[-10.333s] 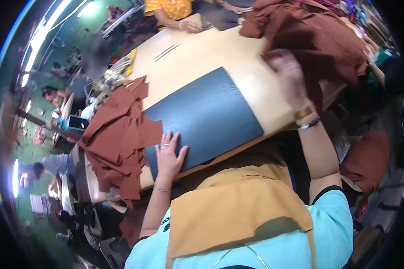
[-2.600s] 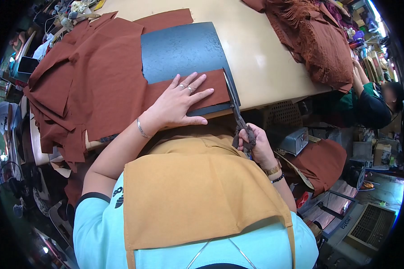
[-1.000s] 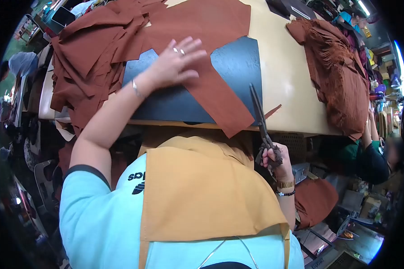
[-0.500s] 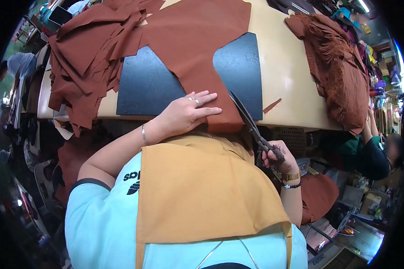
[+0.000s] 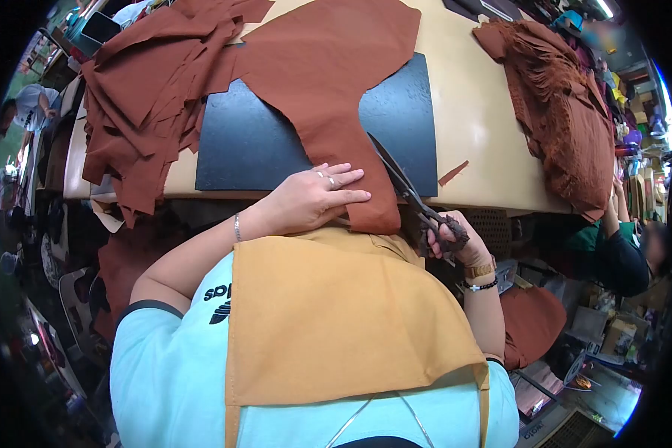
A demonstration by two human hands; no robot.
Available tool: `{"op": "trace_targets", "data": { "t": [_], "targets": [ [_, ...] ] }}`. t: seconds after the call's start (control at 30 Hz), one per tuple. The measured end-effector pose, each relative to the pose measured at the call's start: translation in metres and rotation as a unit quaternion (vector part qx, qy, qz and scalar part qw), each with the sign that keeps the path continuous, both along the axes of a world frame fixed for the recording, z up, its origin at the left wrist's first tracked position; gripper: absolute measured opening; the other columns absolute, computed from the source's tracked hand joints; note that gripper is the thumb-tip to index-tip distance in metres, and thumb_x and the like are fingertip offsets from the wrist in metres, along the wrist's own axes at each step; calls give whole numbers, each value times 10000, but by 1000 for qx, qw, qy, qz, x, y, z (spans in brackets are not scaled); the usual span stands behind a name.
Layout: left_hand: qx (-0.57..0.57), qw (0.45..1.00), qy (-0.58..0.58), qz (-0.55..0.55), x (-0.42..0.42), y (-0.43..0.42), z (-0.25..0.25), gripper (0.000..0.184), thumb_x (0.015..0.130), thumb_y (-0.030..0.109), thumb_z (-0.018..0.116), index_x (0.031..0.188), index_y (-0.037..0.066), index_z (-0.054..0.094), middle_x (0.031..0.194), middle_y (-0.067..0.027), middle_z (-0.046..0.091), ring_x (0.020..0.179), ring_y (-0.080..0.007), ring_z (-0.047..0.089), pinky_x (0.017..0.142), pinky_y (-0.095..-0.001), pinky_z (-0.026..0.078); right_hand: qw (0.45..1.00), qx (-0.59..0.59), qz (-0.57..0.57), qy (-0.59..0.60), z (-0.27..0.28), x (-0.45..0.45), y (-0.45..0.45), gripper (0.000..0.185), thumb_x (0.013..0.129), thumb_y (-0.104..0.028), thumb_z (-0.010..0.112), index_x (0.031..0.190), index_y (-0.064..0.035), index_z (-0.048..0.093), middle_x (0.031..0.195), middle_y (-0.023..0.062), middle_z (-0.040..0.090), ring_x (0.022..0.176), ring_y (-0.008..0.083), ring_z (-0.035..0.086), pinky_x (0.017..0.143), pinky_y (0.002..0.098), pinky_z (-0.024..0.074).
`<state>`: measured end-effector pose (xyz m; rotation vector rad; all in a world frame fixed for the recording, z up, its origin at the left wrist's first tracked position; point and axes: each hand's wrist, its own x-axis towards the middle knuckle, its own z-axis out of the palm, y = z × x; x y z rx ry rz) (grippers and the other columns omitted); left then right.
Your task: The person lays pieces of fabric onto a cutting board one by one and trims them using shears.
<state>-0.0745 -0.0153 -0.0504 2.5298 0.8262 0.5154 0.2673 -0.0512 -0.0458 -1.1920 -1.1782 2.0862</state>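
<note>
A large reddish-brown fabric piece (image 5: pixel 328 56) lies over the black mat (image 5: pixel 239 142), its narrow end hanging over the table's near edge. My left hand (image 5: pixel 321 194) rests on that narrow end, palm down with fingers stretched out. My right hand (image 5: pixel 455 239) is wrapped round the cloth-covered handles of long dark scissors (image 5: pixel 402 183). The blades point up and left, along the right side of the narrow end. A thin fabric scrap (image 5: pixel 453 173) lies on the table right of the mat.
Layered brown fabric pieces (image 5: pixel 142 89) are heaped at the left of the table (image 5: pixel 470 112). A bundle of frayed brown fabric (image 5: pixel 556 112) sits at the right. Beyond it, a person in dark clothing (image 5: pixel 612 254) reaches an arm up. More brown cloth (image 5: pixel 532 325) is below the table.
Over the last second, the narrow end swung from lower right to nearly straight down. My left hand came down onto it, and the scissors moved left to its side.
</note>
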Motion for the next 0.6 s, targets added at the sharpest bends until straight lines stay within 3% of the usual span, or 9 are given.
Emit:
{"op": "trace_targets", "data": {
  "t": [0.3, 0.4, 0.5, 0.53, 0.6],
  "targets": [
    [11, 1000, 1, -4, 1, 0, 4, 362, 918, 169, 577, 1280, 166, 585, 1368, -139, 527, 1259, -337, 504, 1022, -446, 442, 999, -13, 17, -39, 5, -1, 0, 233, 858, -228, 708, 766, -39, 608, 611, 26, 603, 528, 94, 582, 501, 222, 442],
    [-88, 993, -81, 25, 0, 5, 17, 336, 917, 177, 590, 1249, 125, 592, 1299, -146, 574, 1188, -334, 555, 969, -425, 473, 999, -4, 24, -47, 3, 2, -2, 232, 860, -222, 705, 760, -37, 608, 606, 24, 600, 528, 95, 585, 497, 220, 436],
    [-42, 993, -72, 86, 1, 26, 15, 325, 897, 198, 628, 1204, 95, 600, 1211, -158, 614, 1108, -329, 596, 914, -415, 495, 998, 6, 29, -49, 4, 5, -5, 241, 861, -229, 704, 758, -34, 608, 601, 24, 597, 526, 97, 584, 495, 219, 436],
    [61, 990, -63, 111, 0, 36, 13, 301, 879, 197, 658, 1154, 83, 613, 1186, -152, 615, 1091, -322, 596, 897, -402, 496, 998, 9, 30, -49, 4, 5, -5, 243, 861, -231, 704, 758, -33, 608, 600, 25, 596, 524, 97, 584, 494, 219, 437],
    [137, 976, 55, 162, -9, 53, 12, 630, 818, 430, 692, 1325, 105, 506, 1394, -172, 458, 1293, -358, 430, 1027, -511, 382, 998, 5, 30, -50, 4, 6, -4, 246, 863, -233, 701, 761, -31, 604, 602, 28, 597, 524, 103, 587, 496, 223, 443]
  ]
}}
